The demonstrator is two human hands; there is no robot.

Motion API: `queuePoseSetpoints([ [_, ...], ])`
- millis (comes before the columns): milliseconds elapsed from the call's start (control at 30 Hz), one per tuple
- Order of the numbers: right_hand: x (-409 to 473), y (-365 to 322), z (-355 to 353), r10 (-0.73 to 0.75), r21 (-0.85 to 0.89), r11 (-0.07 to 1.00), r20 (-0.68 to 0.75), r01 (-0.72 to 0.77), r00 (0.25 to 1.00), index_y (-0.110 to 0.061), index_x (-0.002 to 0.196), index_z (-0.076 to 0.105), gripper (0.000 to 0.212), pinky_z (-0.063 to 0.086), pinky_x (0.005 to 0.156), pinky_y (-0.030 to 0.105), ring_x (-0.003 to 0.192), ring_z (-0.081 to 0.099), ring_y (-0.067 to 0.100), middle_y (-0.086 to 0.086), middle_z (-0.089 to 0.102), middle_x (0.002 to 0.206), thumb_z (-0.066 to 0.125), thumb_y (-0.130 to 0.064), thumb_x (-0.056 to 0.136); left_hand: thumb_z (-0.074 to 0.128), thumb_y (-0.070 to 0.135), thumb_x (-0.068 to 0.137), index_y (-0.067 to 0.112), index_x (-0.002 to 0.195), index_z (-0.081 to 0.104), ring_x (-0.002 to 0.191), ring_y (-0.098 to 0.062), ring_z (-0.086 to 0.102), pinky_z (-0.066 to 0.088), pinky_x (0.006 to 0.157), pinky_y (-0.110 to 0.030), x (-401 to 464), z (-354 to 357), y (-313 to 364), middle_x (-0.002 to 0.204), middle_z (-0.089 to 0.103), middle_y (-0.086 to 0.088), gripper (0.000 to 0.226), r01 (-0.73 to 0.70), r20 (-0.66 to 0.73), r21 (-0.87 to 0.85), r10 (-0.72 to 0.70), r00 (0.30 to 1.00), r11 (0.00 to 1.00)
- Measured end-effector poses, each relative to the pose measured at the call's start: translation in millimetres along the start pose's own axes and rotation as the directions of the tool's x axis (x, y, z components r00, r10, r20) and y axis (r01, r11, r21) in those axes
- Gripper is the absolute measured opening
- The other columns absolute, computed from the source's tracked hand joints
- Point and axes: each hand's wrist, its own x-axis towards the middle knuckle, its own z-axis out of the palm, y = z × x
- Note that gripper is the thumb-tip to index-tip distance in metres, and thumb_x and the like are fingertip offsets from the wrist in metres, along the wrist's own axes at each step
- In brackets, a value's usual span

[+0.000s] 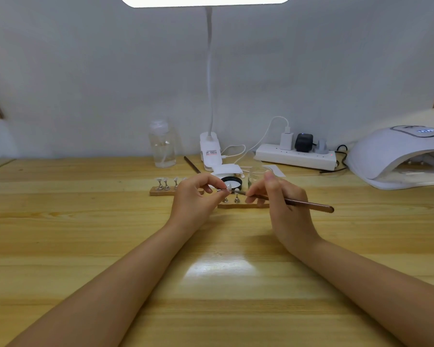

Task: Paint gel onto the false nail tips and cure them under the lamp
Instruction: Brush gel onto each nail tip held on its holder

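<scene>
At a pale wooden table (85, 246), my left hand (194, 196) pinches a small metal stand carrying one false nail tip (229, 187), a pale, glossy oval held up just above the near wooden strip (243, 206). My right hand (282, 199) grips a brown-handled brush (298, 202) like a pen, fingers curled round the shaft, its bristle end meeting the tip's surface. Two more tips (236, 196) stand on metal pegs on that strip, directly below the one I hold; whether they carry gel I cannot tell. A second strip (161, 191) to the left bears a row of further pale tips on pegs. Behind my hands sit a black-rimmed open jar (232, 182) and a small clear glass (257, 175). The white domed curing lamp (398, 156) rests well apart at far right, its display lit. A clip-on desk light (209, 151), clear bottle (162, 144) and power strip (296, 156) line the wall.
</scene>
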Motion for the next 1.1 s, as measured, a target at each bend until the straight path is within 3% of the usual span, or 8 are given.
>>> queuePoseSetpoints([
  [133,2.1,-0.6,-0.6,-0.011,-0.079,0.997,0.025,0.013,1.0,-0.026,0.069,0.062,0.035,0.045,0.064,0.016,0.068,0.058,-0.001,-0.008,0.064,0.069,0.034,-0.032,0.09,0.076,0.01,0.07,0.029,0.06,0.061,0.062,0.004,0.045,0.035,0.061,-0.008,-0.3,-1.1,-1.0,0.063,0.059,0.018,0.027,-0.017,-0.002,0.004,0.017,1.0,1.0],
  [333,-1.8,-0.3,-0.1,0.035,0.041,0.999,0.016,-0.036,0.999,-0.018,0.061,0.064,0.042,0.044,0.061,0.01,0.058,0.06,0.0,-0.005,0.062,0.055,0.036,-0.034,0.089,0.076,0.011,0.071,0.03,0.06,0.061,0.061,0.0,0.044,0.035,0.061,-0.007,-0.5,-0.9,-0.2,0.064,0.06,0.019,0.027,0.0,-0.004,0.001,0.0,1.0,1.0],
  [467,2.0,-1.0,-1.6,-0.027,-0.09,0.996,0.021,0.029,0.999,-0.021,0.071,0.062,0.036,0.042,0.063,0.011,0.067,0.056,-0.003,-0.01,0.063,0.069,0.034,-0.029,0.091,0.076,0.01,0.07,0.03,0.06,0.061,0.062,-0.002,0.043,0.034,0.06,-0.008,-0.7,-0.8,0.5,0.064,0.059,0.018,0.027,0.002,-0.005,-0.001,-0.002,1.0,1.0],
  [600,-0.8,1.2,-0.5,0.025,0.019,0.999,0.087,-0.027,0.996,-0.014,0.064,0.065,0.045,0.043,0.06,0.01,0.06,0.059,0.0,-0.003,0.064,0.06,0.039,-0.035,0.094,0.076,0.009,0.07,0.03,0.06,0.061,0.061,0.001,0.045,0.035,0.059,-0.007,-0.3,-0.8,0.7,0.062,0.059,0.019,0.028,0.0,-0.012,-0.004,0.0,1.0,1.0],
  [733,0.8,0.6,-1.9,-0.074,-0.061,0.995,0.002,0.074,0.997,-0.02,0.069,0.064,0.034,0.044,0.062,0.012,0.065,0.059,0.0,-0.008,0.064,0.066,0.04,-0.027,0.092,0.075,0.01,0.072,0.03,0.061,0.061,0.06,0.005,0.045,0.036,0.058,-0.005,-1.3,-1.2,1.9,0.057,0.058,0.022,0.026,0.006,-0.014,-0.021,-0.006,1.0,1.0],
  [933,3.3,-2.3,-3.0,0.073,0.021,0.997,-0.076,-0.071,0.994,-0.034,0.082,0.061,0.033,0.048,0.065,0.014,0.065,0.064,0.006,-0.011,0.071,0.074,0.033,-0.05,0.087,0.075,0.013,0.072,0.023,0.075,0.07,0.076,-0.006,0.053,0.041,0.07,-0.017,-2.6,-2.9,4.9,0.082,0.064,0.008,0.011,-0.069,0.064,-0.05,0.073,0.995,0.996],
  [1000,3.8,-2.2,-3.8,0.013,-0.084,0.996,-0.064,-0.018,0.998,-0.027,0.081,0.064,0.032,0.048,0.069,0.018,0.067,0.062,0.003,-0.008,0.069,0.073,0.038,-0.042,0.093,0.075,0.012,0.071,0.02,0.079,0.072,0.075,-0.004,0.054,0.041,0.068,-0.012,-3.1,-2.7,5.5,0.081,0.063,0.008,0.011,-0.092,0.08,-0.058,0.096,0.992,0.994],
  [1100,7.3,-1.0,-3.8,-0.05,-0.233,0.971,-0.003,0.048,0.999,-0.017,0.09,0.064,0.008,0.046,0.075,0.024,0.078,0.059,0.002,-0.01,0.064,0.081,0.061,-0.024,0.088,0.075,0.012,0.071,0.022,0.081,0.071,0.077,-0.016,0.058,0.043,0.071,-0.021,-3.5,-1.9,5.7,0.075,0.064,0.011,0.015,-0.138,0.086,-0.05,0.142,0.986,0.989],
])
